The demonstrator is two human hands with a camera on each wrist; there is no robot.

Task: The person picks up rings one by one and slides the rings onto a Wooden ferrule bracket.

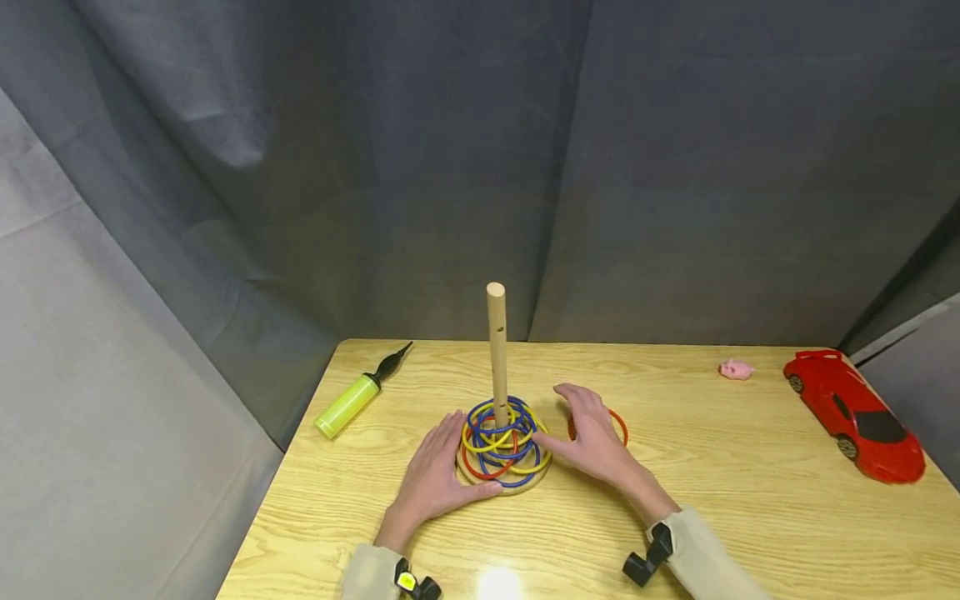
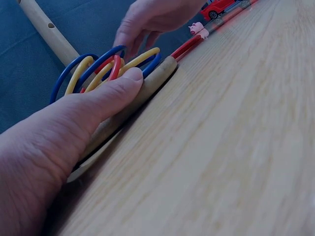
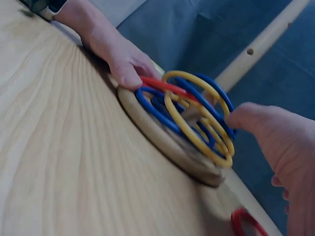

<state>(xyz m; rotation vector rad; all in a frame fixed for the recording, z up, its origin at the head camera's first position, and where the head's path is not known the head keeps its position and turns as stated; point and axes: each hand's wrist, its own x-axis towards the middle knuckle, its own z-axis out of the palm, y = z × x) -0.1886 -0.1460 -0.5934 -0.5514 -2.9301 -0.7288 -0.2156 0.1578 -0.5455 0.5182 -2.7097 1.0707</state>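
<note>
A wooden ring toss stand [image 1: 498,358] rises from a round base [image 3: 152,135], with several blue, yellow and red rings [image 1: 491,477] piled round its post. My left hand [image 1: 431,477] holds the base's left edge; the thumb lies across the front rim and the fingers run along the far side. On the right, my right hand [image 1: 592,437] is spread, its thumb tip at the pile's right side. Whether that thumb touches a ring, I cannot tell. Partly hidden behind the right hand, a red ring [image 1: 625,427] lies on the table.
A green hand pump [image 1: 348,407] with a black nozzle lies at the back left of the wooden table [image 1: 675,467]. Toward the back right are a small pink pig [image 1: 736,369] and a large red toy car [image 1: 858,421]. Grey curtain [image 1: 450,183] hangs behind.
</note>
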